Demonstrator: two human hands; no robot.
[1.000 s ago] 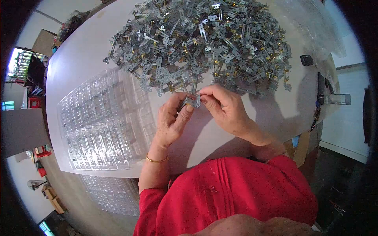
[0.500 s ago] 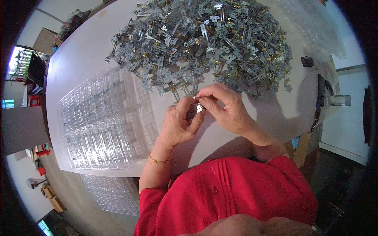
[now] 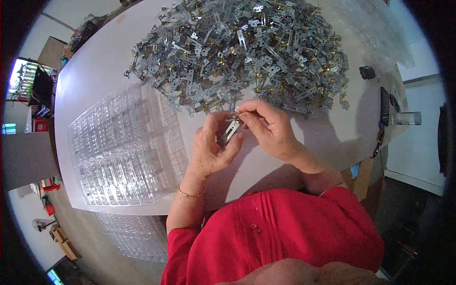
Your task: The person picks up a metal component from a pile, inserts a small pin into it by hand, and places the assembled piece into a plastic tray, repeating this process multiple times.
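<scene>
Between my two hands is a small slotted metal bracket (image 3: 232,129), shiny and tilted. My left hand (image 3: 209,145) is closed around its lower part, with the thumb and fingers along its sides. The thumb and forefinger of my right hand (image 3: 273,130) pinch the bracket's upper end. Fingertips hide part of that end, so its fine detail cannot be made out. Just beyond my hands lies a large heap of similar metal brackets (image 3: 247,57), silver with some brass-coloured parts.
Clear plastic trays (image 3: 118,175) with metal pieces in their slots lie at the left on the white table (image 3: 95,90). A black object (image 3: 367,72) and a clear cylinder (image 3: 408,118) are at the right. More clear trays (image 3: 133,235) sit below the table edge.
The bracket has turned in my fingers, so its long slotted face now shows. My left thumb and fingers have spread a little, and both hands stay close together.
</scene>
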